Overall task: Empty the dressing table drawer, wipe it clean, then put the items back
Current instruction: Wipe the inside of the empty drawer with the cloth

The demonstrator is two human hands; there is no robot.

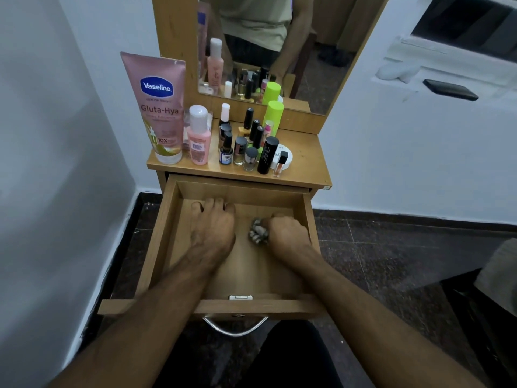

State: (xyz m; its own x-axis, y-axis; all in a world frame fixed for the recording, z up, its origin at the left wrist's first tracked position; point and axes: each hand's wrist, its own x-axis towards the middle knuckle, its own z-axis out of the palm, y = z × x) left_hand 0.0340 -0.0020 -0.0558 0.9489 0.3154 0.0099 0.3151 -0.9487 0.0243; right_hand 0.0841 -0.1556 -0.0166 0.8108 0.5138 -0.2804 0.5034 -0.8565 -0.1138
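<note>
Drawer [165,233] pulled well out from under the dressing table [305,163], bare of items inside, both hands down on its floor. Left hand [214,228] laid flat toward the back-left, fingers spread and fairly straight, tips close to the back wall; probably there to brace the drawer against the rubbing. Right hand [288,233] curled tight round a bunched cloth [258,233] (patterned, grey and pale), pressed to the floor right of centre and close to the right wall. Wiping step in hand, by the look of it; emptying done, returning not yet begun.

Cosmetics parked up on the tabletop, out of the way and within easy reach for going back: tall pink Vaseline tube [157,107] at the far left, pink bottle [199,135] just beside it, a huddle of nail polish bottles [240,144] in the middle, green can [272,114] behind against the mirror [279,51], black tube [267,155] at the front right.

Open room: floor between the two hands bare, likewise the whole front half toward the metal handle [235,327]. Tightest spots likely the corners and the strip along the right wall, where knuckles sit almost against the wood. Back edge partly shadowed by the tabletop overhang, so hard to judge how clean.
</note>
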